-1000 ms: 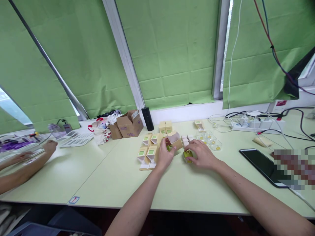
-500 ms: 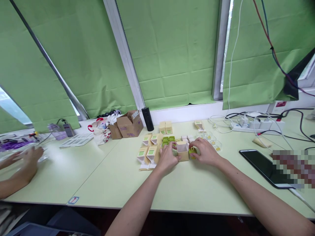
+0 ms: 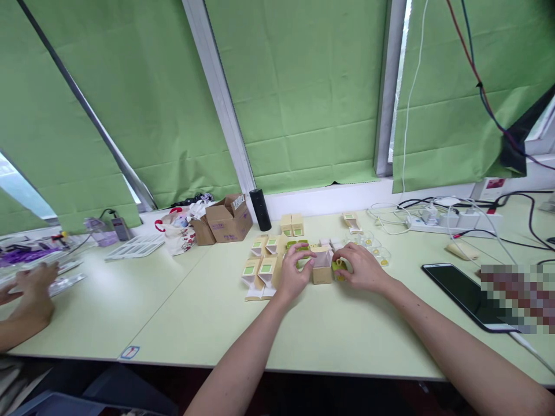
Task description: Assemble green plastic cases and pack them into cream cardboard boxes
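The open box [image 3: 322, 267] stands between both hands; right hand [image 3: 362, 268] fingers seemingly pinch a green piece [image 3: 339, 267] just right of it, left hand [image 3: 295, 271] fingers curl loosely apart.

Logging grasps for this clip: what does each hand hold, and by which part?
The right hand pinches a small green piece by its top. The left hand touches the open tan box; its grip cannot be told.

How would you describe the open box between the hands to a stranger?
Find the black cylinder under the window, then come forward to the two hands. The small tan box stands between them, top open and upright, unlike the green-labelled boxes left of it.
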`<action>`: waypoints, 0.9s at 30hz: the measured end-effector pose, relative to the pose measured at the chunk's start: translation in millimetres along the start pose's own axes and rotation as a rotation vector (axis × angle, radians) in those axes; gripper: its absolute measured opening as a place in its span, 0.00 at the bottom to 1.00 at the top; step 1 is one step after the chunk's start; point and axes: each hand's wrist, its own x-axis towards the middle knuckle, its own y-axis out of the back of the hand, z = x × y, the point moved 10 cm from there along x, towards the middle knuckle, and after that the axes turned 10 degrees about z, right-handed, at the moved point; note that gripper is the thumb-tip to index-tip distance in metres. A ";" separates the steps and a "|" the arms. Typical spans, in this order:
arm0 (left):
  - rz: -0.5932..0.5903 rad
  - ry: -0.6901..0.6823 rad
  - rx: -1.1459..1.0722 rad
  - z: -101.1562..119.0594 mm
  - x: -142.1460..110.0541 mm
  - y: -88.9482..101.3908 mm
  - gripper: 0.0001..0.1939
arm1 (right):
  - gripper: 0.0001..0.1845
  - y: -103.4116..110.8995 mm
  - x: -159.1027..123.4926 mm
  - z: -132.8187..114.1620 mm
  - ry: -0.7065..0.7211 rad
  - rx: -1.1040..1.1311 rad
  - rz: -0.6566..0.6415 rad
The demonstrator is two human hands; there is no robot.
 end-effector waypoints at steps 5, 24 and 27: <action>0.030 0.161 -0.078 -28.9 0.8 -4.3 0.11 | 0.11 0.1 0.4 -0.3 0.004 0.006 -0.008; -0.004 0.616 -0.367 -59.7 -7.8 -16.6 0.30 | 0.14 2.8 0.1 -2.1 0.002 -0.040 -0.073; -0.002 0.626 -0.369 -62.4 -7.7 -17.0 0.31 | 0.15 2.4 0.1 -3.6 0.014 -0.047 -0.083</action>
